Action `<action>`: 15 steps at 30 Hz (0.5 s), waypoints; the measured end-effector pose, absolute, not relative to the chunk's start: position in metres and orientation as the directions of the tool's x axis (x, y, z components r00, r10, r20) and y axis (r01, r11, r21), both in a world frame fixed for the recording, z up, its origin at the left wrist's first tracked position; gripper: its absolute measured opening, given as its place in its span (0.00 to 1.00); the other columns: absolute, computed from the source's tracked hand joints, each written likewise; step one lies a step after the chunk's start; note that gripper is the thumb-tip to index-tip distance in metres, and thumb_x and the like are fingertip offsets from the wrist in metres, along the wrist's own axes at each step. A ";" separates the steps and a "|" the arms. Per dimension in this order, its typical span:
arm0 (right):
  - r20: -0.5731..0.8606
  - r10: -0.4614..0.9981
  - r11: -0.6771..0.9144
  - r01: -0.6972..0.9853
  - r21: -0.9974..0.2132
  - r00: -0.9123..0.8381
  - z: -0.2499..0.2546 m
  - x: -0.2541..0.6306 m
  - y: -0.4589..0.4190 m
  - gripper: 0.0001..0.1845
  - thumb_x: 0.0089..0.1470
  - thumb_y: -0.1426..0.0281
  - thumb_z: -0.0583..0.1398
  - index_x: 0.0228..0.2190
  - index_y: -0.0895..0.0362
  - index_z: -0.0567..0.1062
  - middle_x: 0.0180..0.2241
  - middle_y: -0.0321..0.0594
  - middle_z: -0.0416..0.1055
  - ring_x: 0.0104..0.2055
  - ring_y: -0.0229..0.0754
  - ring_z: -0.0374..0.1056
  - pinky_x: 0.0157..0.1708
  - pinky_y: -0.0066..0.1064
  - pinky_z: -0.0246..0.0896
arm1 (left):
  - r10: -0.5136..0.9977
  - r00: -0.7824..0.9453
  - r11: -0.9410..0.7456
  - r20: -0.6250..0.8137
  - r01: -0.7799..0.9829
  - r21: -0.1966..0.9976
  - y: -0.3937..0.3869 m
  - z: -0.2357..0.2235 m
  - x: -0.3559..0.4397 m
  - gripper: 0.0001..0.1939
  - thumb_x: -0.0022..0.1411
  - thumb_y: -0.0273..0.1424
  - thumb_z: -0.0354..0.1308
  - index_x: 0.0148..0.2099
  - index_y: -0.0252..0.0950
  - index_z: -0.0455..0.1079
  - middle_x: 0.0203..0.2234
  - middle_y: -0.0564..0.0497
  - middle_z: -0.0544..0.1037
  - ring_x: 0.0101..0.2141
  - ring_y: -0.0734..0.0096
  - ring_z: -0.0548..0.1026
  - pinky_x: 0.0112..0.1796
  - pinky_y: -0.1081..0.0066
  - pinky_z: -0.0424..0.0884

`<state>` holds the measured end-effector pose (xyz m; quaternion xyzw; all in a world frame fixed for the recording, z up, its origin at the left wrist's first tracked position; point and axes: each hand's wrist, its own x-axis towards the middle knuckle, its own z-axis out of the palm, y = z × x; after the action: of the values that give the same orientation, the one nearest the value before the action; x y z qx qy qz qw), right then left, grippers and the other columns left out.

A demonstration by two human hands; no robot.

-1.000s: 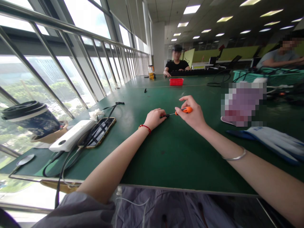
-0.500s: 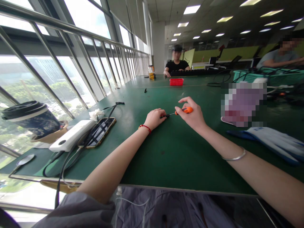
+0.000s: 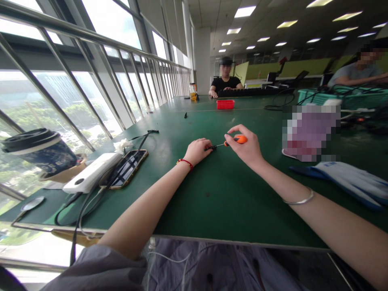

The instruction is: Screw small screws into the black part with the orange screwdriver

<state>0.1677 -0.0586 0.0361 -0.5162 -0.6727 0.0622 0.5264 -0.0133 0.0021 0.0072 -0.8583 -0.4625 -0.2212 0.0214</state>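
Note:
My left hand (image 3: 198,151) rests on the green table, its fingers closed on a small black part (image 3: 211,148). Most of that part is hidden under the fingers, so its kind does not show. In my right hand (image 3: 246,146) is a screwdriver (image 3: 240,140) with an orange and black handle, gripped between thumb and fingers. Its thin metal shaft points left, and the tip meets the black part at my left fingertips. The screwdriver lies nearly level, just above the table top.
Left of my arm are a phone (image 3: 129,169), a white power bank (image 3: 91,173), cables and a paper cup (image 3: 39,151). Gloves (image 3: 354,178) lie at the right. Farther off are a red bin (image 3: 225,105), a small black piece (image 3: 186,115), a teal basket (image 3: 339,99) and two seated people.
My right hand has shifted very slightly, and the orange handle has turned a little in its fingers. My left hand and the black part stay in place.

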 end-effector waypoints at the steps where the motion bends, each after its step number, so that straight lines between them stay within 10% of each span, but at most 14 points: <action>1: 0.632 0.771 0.456 0.626 -0.633 0.078 0.036 0.168 -0.059 0.11 0.49 0.59 0.58 0.29 0.53 0.69 0.23 0.35 0.67 0.27 0.41 0.65 0.31 0.34 0.60 | 0.784 0.474 -0.571 0.400 0.804 0.167 0.002 0.007 -0.013 0.07 0.58 0.32 0.55 0.38 0.38 0.72 0.35 0.51 0.76 0.37 0.67 0.74 0.36 0.70 0.69; 10: 0.693 0.716 0.498 0.633 -0.593 0.087 0.035 0.167 -0.060 0.21 0.45 0.63 0.59 0.43 0.54 0.66 0.29 0.35 0.69 0.26 0.40 0.65 0.27 0.32 0.59 | 0.787 0.476 -0.568 0.392 0.807 0.160 0.000 0.010 -0.013 0.06 0.58 0.31 0.55 0.37 0.38 0.72 0.35 0.50 0.76 0.36 0.67 0.74 0.36 0.70 0.69; 15: 0.637 0.765 0.425 0.671 -0.608 0.093 0.037 0.166 -0.061 0.12 0.49 0.57 0.57 0.27 0.52 0.70 0.23 0.36 0.68 0.28 0.43 0.67 0.29 0.33 0.58 | 0.787 0.478 -0.570 0.391 0.806 0.162 0.001 0.009 -0.013 0.07 0.58 0.32 0.54 0.37 0.38 0.72 0.35 0.50 0.76 0.36 0.67 0.74 0.37 0.70 0.69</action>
<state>0.1659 -0.0613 0.0365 -0.5343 -0.6719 0.0462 0.5108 -0.0132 0.0009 0.0092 -0.8593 -0.4633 -0.2155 0.0221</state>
